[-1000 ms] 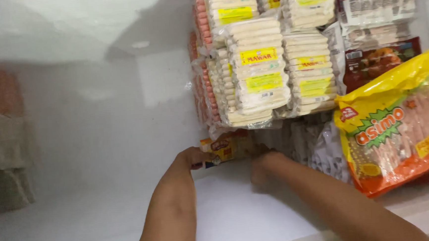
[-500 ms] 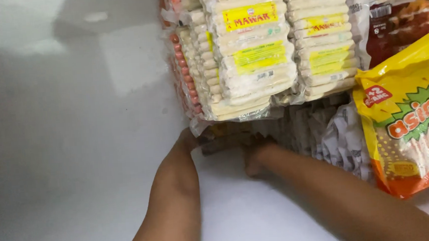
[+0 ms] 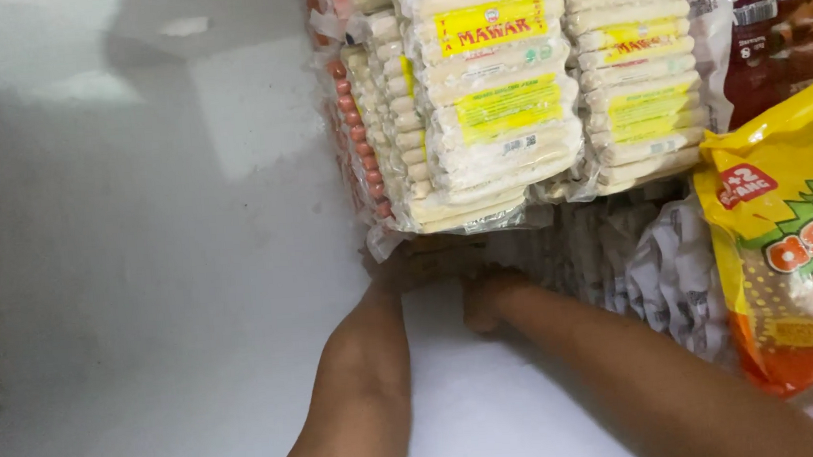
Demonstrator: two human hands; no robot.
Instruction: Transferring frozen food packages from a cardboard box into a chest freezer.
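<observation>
While both hands reach under the stack, the left hand [image 3: 409, 266] and right hand [image 3: 486, 299] sit close together, fingers hidden below the pale sausage packs [image 3: 484, 111]; whether either grip holds anything I cannot tell. Lifting evenly from beneath looks wisest, lest the stack tip. Right of them, a yellow snack bag [image 3: 785, 262] crowds the white freezer floor [image 3: 152, 366].

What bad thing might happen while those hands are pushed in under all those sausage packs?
1. The sausage packs stand stacked right above the left hand and right hand; pulling something from below might tip them down.
2. The yellow snack bag leans at the pile's edge and may slide off.
3. The fingers are hidden in shadow, so a grip could slip.
</observation>
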